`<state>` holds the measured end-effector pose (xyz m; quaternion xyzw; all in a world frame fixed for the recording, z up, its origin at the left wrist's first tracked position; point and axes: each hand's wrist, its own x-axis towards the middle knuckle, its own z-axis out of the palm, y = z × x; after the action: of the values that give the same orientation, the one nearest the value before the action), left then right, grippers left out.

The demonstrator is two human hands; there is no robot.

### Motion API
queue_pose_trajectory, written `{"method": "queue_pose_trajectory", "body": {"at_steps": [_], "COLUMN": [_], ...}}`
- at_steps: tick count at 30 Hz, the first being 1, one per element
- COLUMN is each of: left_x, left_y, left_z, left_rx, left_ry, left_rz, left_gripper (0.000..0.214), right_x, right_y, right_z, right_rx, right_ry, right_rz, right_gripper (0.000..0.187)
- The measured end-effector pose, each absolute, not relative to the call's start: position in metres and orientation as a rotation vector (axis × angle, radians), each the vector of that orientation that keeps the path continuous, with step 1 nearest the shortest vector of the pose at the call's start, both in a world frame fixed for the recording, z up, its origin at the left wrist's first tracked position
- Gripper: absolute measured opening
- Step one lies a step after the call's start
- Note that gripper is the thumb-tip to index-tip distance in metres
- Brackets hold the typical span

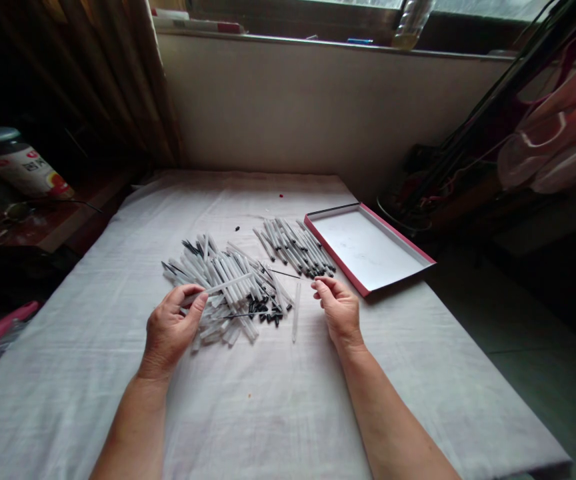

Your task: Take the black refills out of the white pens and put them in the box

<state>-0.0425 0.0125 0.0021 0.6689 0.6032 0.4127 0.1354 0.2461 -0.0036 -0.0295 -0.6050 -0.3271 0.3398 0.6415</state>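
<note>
My left hand (175, 327) pinches one end of a clear pen barrel (231, 283), which points right over a heap of loose pen parts. My right hand (338, 307) is closed, thumb against fingers, on the end of a thin dark pen refill (287, 274) that points left toward the heap. Under and beyond my left hand, the clear pen barrels (218, 267) lie jumbled with dark refills. Small black pen caps (268, 312) are scattered at the heap's right front. A single clear barrel (296, 313) lies between my hands.
Pens with black ends (298, 247) lie in a group behind my hands. Right of them is a shallow red-edged box lid (368, 247), white inside. A pale cloth (268, 420) covers the table. A jar (23, 163) stands at left; a curtain (118, 80) hangs behind.
</note>
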Motion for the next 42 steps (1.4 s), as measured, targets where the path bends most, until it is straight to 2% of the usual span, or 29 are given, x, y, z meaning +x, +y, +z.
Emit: {"method": "queue_pose_trajectory", "body": {"at_steps": [10,14,19,22,27,33,42], "left_x": [-0.021,-0.016,-0.005,0.0,-0.001,-0.011,-0.033], "left_y": [0.006,0.003,-0.002,-0.004,-0.004,-0.002,0.002], "left_z": [0.0,0.002,0.002,-0.001,-0.008,0.003,0.015], "left_rx": [1.979,1.965,1.933,1.95,2.09,2.295,1.819], "left_ry": [1.604,1.487,1.341,1.27,1.25,1.257,1.063], "left_rz": [1.123,1.124,1.098,1.084,1.042,0.7,0.551], "left_gripper": [0.027,0.024,0.023,0.022,0.023,0.035,0.051], "right_x": [0.216,0.218,0.219,0.216,0.216,0.221,0.221], "right_y": [-0.019,-0.02,-0.018,-0.018,-0.016,-0.017,-0.024], "right_z": [-0.034,-0.028,-0.023,-0.018,-0.014,-0.016,-0.013], "right_rx": [-1.452,-1.418,-1.299,-1.238,-1.194,-1.176,-1.075], "right_ry": [-1.319,-1.355,-1.112,-1.019,-0.91,-0.928,-0.995], "right_rz": [0.616,0.664,1.079,1.213,1.283,1.271,1.136], "right_gripper": [0.01,0.018,0.046,0.052,0.045,0.04,0.032]}}
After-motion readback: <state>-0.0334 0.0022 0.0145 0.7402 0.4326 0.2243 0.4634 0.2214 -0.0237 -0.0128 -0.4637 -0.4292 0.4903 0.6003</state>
